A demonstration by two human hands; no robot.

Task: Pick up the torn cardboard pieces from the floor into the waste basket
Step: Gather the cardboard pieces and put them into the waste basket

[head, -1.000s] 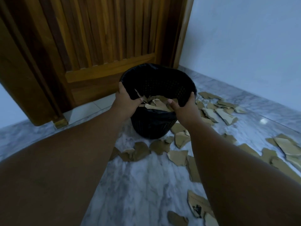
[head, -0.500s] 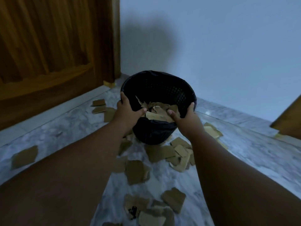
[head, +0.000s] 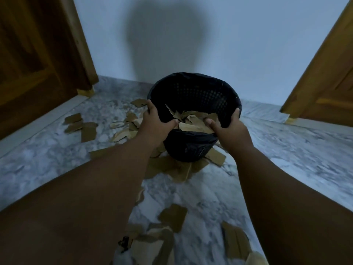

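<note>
A black mesh waste basket (head: 200,94), its mouth tipped toward the camera, sits low in the middle of the view between a person's two bare hands, with a heap of torn cardboard pieces (head: 193,124) lying inside it near the front rim. The left hand (head: 152,125) grips the basket's left rim, fingers curled down the outside wall and thumb hooked over the near edge; the right hand (head: 229,129) clamps the right rim in the same way, its thumb pressed inside beside the cardboard. Whether the basket's base rests on the floor or is held just above it cannot be told. More brown scraps (head: 172,169) are spread directly under and around the base, another scatter (head: 80,125) lies to the left of it, and larger pieces (head: 172,217) lie nearer the camera between the outstretched forearms. The floor (head: 286,150) is grey-veined marble. Behind the basket rises a pale wall (head: 248,44) carrying a broad dark shadow (head: 164,41). A dark wooden door (head: 38,54) fills the left edge of the view, and a lighter wooden door (head: 328,83) slants in from the right, each well apart from the basket.
</note>
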